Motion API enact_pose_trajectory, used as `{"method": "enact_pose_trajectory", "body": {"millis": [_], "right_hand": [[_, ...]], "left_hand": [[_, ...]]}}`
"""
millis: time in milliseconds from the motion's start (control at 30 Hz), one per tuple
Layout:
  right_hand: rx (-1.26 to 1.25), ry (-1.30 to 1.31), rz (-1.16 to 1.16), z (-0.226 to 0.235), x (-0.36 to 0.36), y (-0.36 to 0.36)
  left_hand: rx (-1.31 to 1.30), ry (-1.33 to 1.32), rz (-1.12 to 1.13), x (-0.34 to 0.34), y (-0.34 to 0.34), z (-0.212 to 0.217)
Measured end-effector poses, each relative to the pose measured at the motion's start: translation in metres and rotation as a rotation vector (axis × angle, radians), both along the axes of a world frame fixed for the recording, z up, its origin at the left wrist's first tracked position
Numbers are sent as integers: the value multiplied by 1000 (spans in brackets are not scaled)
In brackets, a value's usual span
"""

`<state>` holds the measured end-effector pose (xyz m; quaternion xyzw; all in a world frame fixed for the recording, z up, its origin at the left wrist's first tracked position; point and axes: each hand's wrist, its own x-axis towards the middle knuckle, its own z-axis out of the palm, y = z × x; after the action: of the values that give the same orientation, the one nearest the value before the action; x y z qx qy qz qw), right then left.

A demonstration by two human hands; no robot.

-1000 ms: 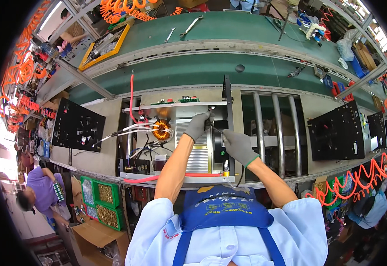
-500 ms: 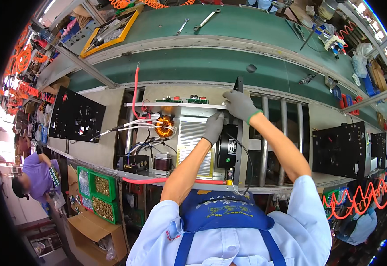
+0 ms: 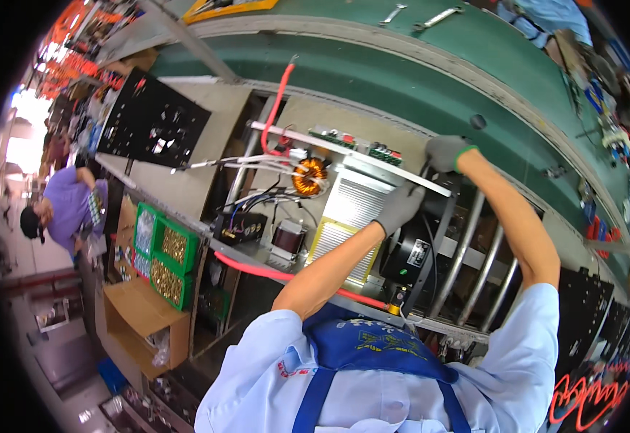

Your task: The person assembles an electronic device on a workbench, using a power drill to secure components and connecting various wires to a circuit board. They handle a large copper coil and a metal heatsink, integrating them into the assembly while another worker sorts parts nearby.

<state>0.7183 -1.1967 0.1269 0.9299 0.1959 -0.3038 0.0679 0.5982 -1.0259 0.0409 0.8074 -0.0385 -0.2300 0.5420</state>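
Both my hands wear grey gloves and meet at the far right corner of an open metal chassis. My right hand curls over the far end of a black end panel. Beside it, my left hand has its fingers closed near the end of a pale metal rail; what they pinch is hidden. A black round motor-like unit sits below the left hand, next to the panel. Left of that hand lies a ribbed aluminium heat sink, and further left a copper-wound ring coil.
Metal rollers lie right of the chassis. A black perforated panel stands at left. Thick red cable rises at the far side. Green bins hold small fasteners, above a cardboard box. Wrenches lie on the green bench.
The view has turned and shifted, so the chassis now appears tilted and further right. Both hands stay at the same corner; the right hand now curls more closely over the panel's end.
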Motion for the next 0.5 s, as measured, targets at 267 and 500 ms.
{"method": "enact_pose_trajectory", "body": {"millis": [267,500], "right_hand": [[-112,-590,-102,63,35,-50],[18,-775,-226,53,-38,-30]], "left_hand": [[88,-435,-2,-18,53,35],[288,-509,339,46,223,54]]}}
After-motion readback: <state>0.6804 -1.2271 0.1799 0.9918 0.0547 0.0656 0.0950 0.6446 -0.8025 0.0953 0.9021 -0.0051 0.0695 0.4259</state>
